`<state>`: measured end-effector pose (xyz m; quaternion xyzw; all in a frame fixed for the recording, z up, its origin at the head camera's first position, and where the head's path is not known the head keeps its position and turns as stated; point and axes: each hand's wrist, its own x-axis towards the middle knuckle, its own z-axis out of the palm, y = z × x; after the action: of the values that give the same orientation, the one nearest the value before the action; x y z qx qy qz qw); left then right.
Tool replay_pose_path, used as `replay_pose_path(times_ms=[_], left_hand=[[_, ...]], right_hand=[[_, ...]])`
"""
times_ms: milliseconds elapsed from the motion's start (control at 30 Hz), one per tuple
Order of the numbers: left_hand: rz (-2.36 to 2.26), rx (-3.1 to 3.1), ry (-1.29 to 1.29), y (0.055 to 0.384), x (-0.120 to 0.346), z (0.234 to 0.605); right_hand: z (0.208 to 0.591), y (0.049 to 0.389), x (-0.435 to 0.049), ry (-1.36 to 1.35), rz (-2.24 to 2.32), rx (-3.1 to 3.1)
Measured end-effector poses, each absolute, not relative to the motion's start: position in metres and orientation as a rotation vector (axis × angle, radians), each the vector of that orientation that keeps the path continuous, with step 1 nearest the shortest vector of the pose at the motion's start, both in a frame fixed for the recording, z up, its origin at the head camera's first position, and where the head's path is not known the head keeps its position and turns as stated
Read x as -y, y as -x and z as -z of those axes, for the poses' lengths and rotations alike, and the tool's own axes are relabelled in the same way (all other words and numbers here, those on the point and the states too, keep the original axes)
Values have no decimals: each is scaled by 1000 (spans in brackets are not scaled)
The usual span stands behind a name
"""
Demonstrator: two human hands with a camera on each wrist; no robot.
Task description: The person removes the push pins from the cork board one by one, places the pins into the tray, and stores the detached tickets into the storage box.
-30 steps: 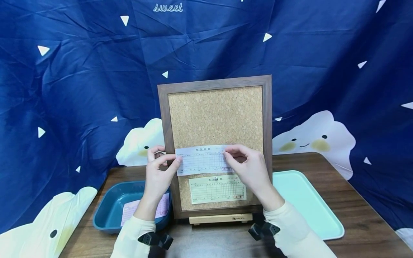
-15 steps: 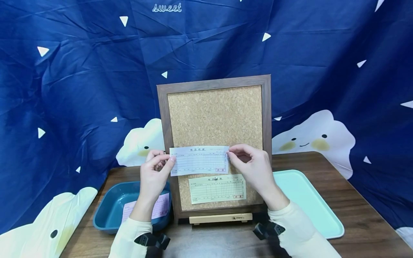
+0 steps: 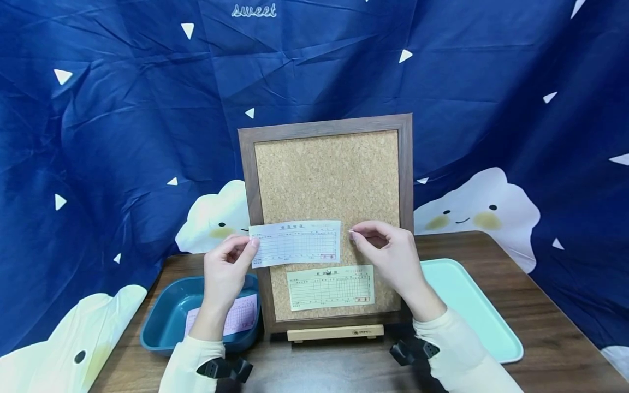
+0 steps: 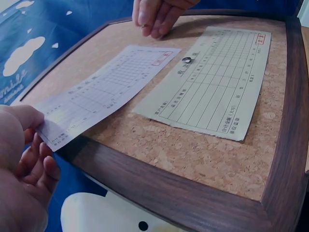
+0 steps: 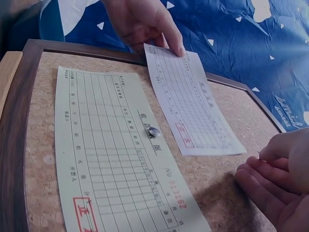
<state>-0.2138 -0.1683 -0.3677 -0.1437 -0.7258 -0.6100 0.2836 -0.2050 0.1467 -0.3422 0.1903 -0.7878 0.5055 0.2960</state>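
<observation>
Between thumb and fingers, my left hand (image 3: 225, 267) pinches the left end of a pale lilac receipt slip (image 3: 297, 245). The slip's right end is free in front of the corkboard (image 3: 329, 180). To its right, my right hand (image 3: 388, 248) pinches a tiny thumbtack (image 5: 259, 155), mostly hidden by the fingertips, apart from the slip. Below, a pale green receipt slip (image 3: 331, 289) is fixed to the cork by a silver thumbtack (image 5: 153, 132) at its upper edge.
The framed board leans on a small wooden stand (image 3: 336, 333) on the brown table (image 3: 304, 365). A blue bin (image 3: 169, 305) holding a pink slip (image 3: 241, 315) stands at left. A mint tray (image 3: 464, 305) lies at right; a blue curtain hangs behind.
My left hand has moved left with the lilac slip, from in front of the cork to across the frame's left edge. My right hand has come away from the slip's right end.
</observation>
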Motion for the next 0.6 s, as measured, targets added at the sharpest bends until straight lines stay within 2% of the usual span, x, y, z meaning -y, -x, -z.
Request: replay_pose_path(times_ms=[600], left_hand=[[1618,1957,328,207,182,367]], right_hand=[[347,207,-164,-513,-1480,2016]])
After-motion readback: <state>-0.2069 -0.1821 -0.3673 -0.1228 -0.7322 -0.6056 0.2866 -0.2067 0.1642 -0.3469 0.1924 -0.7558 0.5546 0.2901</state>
